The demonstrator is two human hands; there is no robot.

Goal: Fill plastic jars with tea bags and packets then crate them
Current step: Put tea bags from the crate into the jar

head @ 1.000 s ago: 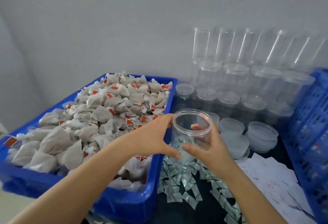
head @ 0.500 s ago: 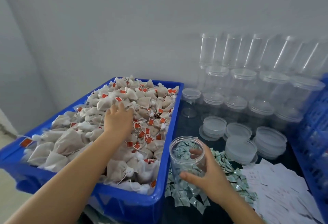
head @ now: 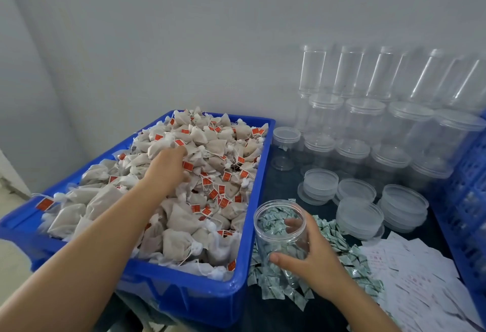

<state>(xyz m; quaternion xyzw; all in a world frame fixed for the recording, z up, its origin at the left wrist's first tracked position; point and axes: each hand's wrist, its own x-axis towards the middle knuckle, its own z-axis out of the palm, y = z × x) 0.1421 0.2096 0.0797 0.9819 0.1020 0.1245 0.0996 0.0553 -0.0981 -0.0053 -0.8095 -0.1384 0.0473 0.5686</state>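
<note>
The job has just begun: the right hand [head: 313, 258] holds an empty clear plastic jar [head: 281, 229] beside the blue plastic bin [head: 210, 297], while the left hand [head: 168, 171] curls its fingers over the white tea bags [head: 210, 147], with nothing crated.

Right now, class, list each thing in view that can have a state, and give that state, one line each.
open jar: upright, lidless, empty, gripped by right hand
left hand: on the tea bags, grip hidden
blue bin: heaped full
stacked jars: lidded, empty
loose lids: stacked
green packets: loose pile
</note>
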